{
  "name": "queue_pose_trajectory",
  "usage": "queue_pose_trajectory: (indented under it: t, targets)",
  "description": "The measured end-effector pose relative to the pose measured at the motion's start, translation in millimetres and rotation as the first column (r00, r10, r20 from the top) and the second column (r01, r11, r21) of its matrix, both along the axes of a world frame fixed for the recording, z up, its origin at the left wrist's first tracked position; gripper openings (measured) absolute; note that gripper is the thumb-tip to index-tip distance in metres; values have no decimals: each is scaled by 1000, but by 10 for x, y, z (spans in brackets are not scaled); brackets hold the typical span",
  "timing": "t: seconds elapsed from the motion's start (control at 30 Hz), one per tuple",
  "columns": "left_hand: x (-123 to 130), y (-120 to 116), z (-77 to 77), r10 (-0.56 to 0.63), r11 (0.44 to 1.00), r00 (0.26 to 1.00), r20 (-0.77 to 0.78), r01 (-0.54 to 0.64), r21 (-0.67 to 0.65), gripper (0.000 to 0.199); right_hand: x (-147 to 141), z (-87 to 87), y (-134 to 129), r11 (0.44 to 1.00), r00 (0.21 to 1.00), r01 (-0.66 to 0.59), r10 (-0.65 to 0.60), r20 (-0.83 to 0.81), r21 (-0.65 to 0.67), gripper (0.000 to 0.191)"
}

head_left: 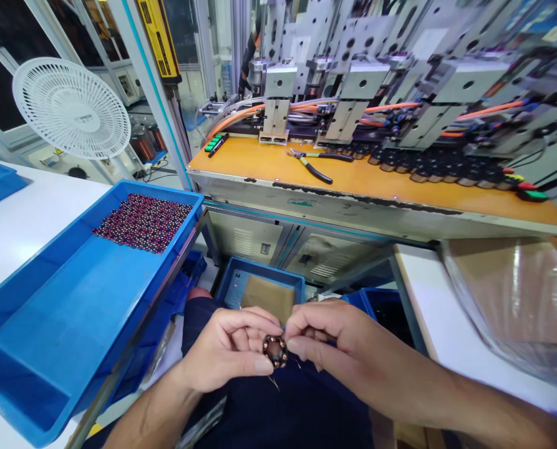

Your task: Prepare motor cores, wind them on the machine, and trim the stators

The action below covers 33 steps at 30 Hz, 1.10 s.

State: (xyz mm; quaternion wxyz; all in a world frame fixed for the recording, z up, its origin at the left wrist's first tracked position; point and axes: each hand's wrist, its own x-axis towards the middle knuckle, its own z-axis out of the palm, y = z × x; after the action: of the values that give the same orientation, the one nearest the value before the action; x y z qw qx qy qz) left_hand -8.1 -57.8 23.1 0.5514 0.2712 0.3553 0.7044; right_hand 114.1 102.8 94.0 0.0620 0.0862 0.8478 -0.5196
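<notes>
A small ring-shaped motor stator (pixel 275 352) with copper windings is held above my lap, its round opening facing up toward me. My left hand (pixel 231 346) grips it from the left, thumb along its lower edge and fingers behind it. On the other side, my right hand (pixel 327 333) is closed in a pinch right at the stator's edge. What lies between those fingertips is hidden. Thin wire ends (pixel 274 381) stick out below the stator.
At left, a blue tray (pixel 72 305) holds many small wound parts (pixel 142 221) packed together. Pliers (pixel 310 167), markers (pixel 217 144) and dark cylindrical parts (pixel 446 168) lie on the orange bench under the machine (pixel 353 81). Below is a blue bin (pixel 301 290); plastic-wrapped cardboard (pixel 512 293) sits right.
</notes>
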Motion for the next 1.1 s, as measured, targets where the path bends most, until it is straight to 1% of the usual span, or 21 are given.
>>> queue_pose_trajectory:
  t: [0.1, 0.17, 0.3, 0.47, 0.57, 0.67, 0.7, 0.77, 0.8, 0.83, 0.87, 0.9, 0.93, 0.97, 1.0, 1.03, 1.1]
  targets:
    - [-4, 13, -18, 13, 1000, 1000, 18, -14, 18, 32, 14, 0, -5, 1000, 1000, 5, -5, -1, -5, 22]
    - [-5, 18, -24, 35, 999, 999, 15, -36, 34, 33, 19, -14, -9, 999, 1000, 12, -13, -21, -32, 22]
    - [-6, 22, -23, 74, 995, 997, -15, -73, 69, 36, 22, -50, -28, 995, 995, 32, -41, -92, -98, 21]
    - [-3, 23, -19, 112, 991, 991, -77, -106, 76, 40, 26, -65, -68, 989, 992, 56, -70, -104, -139, 20]
    - [8, 16, -16, 114, 991, 988, -103, -106, 84, 41, 34, -60, -93, 986, 992, 43, -61, -113, -160, 21]
    - [21, 7, -5, 90, 993, 991, -97, -82, 88, 37, 69, -45, -88, 989, 991, 17, -36, -129, -145, 22]
    - [24, 4, 0, 85, 993, 992, -90, -78, 87, 35, 91, -41, -74, 992, 991, -11, -6, -134, -126, 22]
    - [25, 3, 10, 78, 994, 995, -66, -72, 85, 33, 146, -46, -25, 991, 979, -123, 114, -166, -48, 20]
    - [24, 4, 14, 71, 994, 996, -47, -67, 84, 32, 175, -58, 7, 985, 965, -169, 170, -198, 23, 17]
    - [24, 8, 17, 61, 995, 998, -20, -59, 86, 32, 201, -77, 39, 977, 947, -180, 204, -249, 116, 14]
    - [24, 13, 17, 46, 995, 999, 12, -47, 91, 32, 221, -101, 70, 964, 926, -148, 214, -312, 221, 9]
    - [26, 21, 16, 27, 995, 998, 48, -32, 98, 32, 234, -129, 94, 943, 899, -79, 208, -385, 324, 5]
    - [29, 29, 13, 6, 994, 996, 84, -14, 104, 32, 238, -157, 111, 911, 867, 5, 201, -456, 412, 3]
    - [35, 39, 8, -15, 994, 993, 116, 3, 107, 32, 234, -184, 119, 874, 828, 73, 216, -517, 481, 6]
    - [43, 48, 3, -35, 994, 989, 142, 19, 109, 33, 223, -207, 119, 840, 789, 109, 252, -560, 531, 9]
    - [52, 57, -3, -52, 993, 985, 164, 34, 109, 34, 209, -224, 112, 816, 754, 119, 296, -586, 565, 12]
    - [71, 73, -14, -75, 993, 978, 195, 54, 108, 35, 177, -243, 92, 799, 692, 95, 375, -617, 593, 15]
